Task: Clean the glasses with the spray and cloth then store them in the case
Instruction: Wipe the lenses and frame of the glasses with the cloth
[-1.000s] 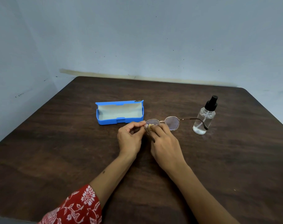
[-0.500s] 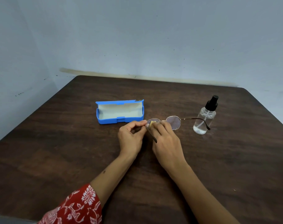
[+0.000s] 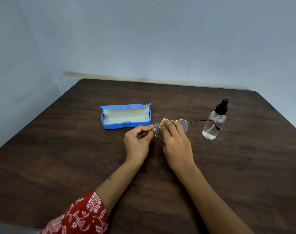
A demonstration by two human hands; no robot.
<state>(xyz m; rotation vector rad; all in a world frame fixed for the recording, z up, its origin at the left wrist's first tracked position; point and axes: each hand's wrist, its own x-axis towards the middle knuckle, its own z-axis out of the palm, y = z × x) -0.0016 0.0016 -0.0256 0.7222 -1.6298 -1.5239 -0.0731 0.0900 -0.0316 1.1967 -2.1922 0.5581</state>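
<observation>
Head view. My left hand (image 3: 138, 141) is curled closed, thumb and forefinger pinching the glasses (image 3: 184, 124) at the hinge end of the lens on my left, with the near temple arm slanting down between my two hands. My right hand (image 3: 176, 142) is also closed, its fingertips (image 3: 167, 126) pressing a small yellow cloth (image 3: 162, 123) against that same lens; only a corner of the cloth shows above the fingers. The lens on my right is partly covered by my right knuckles, and its temple arm extends rightward, crossing in front of the spray bottle (image 3: 213, 123). The glasses are held just above the desk (image 3: 59, 149), near its middle; whether any part of the frame touches the surface cannot be told.

The spray bottle stands upright to the right of the glasses, clear-bodied with a black pump top and a small amount of liquid at the bottom. The blue case (image 3: 126, 118) lies open on the desk, just beyond and to the left of my left hand, its pale lining facing up and its lid raised toward the far side. It is apart from the glasses. A red, white-patterned sleeve (image 3: 81, 215) covers my left upper arm at the lower edge. A pale blue wall (image 3: 143, 39) backs the desk.
</observation>
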